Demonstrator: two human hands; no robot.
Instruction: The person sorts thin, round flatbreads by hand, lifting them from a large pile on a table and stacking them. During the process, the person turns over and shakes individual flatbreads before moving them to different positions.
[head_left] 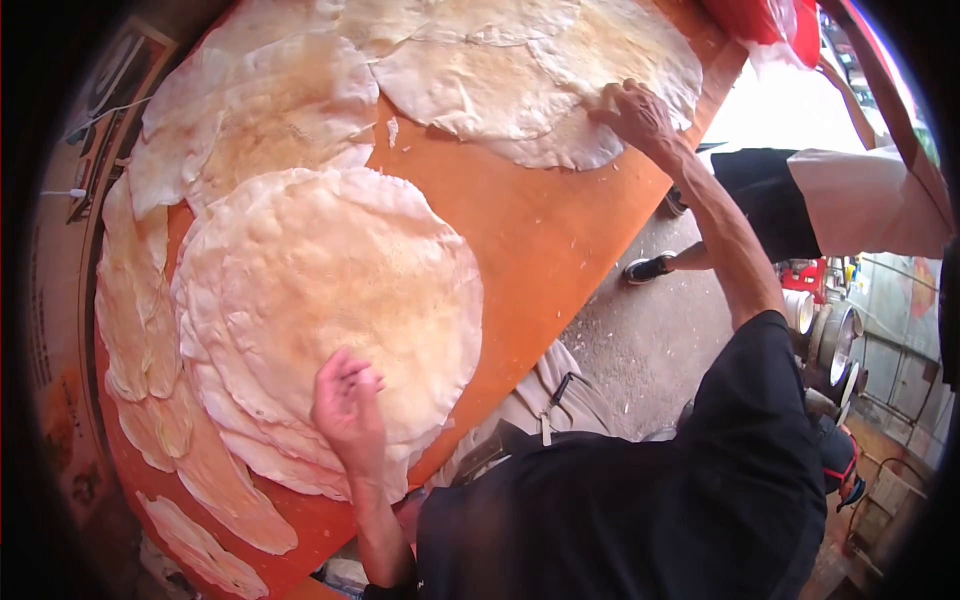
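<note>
left hand (pixel 348 400): half open, fingers loosely curled, holding nothing, over the round stack (pixel 330 290) on the orange table (pixel 540 240). right hand (pixel 635 115): fingers bent, at the outer flatbread (pixel 575 140) near the table's edge; whether it grips the flatbread cannot be told.

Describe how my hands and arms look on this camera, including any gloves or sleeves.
Both the left hand and the right hand are ungloved, with no watch or bracelet visible. The right arm's loose black sleeve ends near the elbow; only a dark bit of the left one shows.
</note>
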